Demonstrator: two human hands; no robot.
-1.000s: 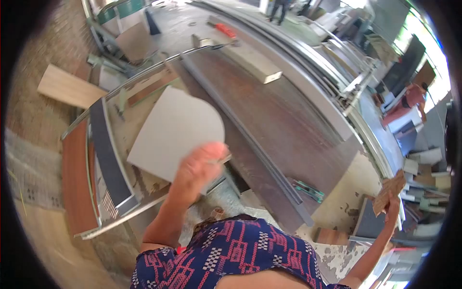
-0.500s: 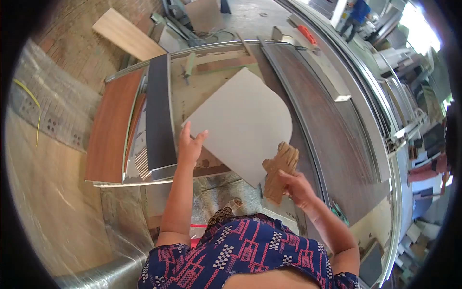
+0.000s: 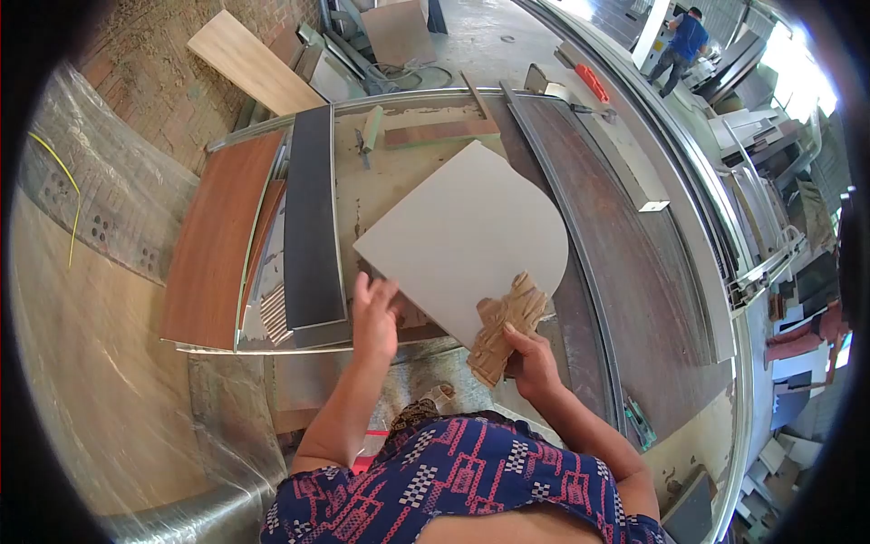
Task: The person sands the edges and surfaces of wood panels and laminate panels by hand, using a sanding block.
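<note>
A pale grey panel (image 3: 467, 231) with one rounded side lies on the worktable in front of me. My left hand (image 3: 376, 317) is beside the panel's lower left edge, fingers apart and slightly blurred, holding nothing. In my right hand (image 3: 533, 361) is a crumpled piece of brown paper or tape (image 3: 509, 328), held over the panel's lower right part. The thumb presses on top of it, and the other fingers are mostly hidden beneath.
Left of the panel lie a dark board (image 3: 313, 218) and a reddish-brown board (image 3: 222, 240). Long dark panels (image 3: 625, 245) run along the right. A red tool (image 3: 592, 82) rests at the back right. Another person (image 3: 680, 50) stands in the far background.
My left hand has come off the panel's left corner and moved toward me. My right hand has shifted left with the brown piece, which now overlaps the panel's lower edge more.
</note>
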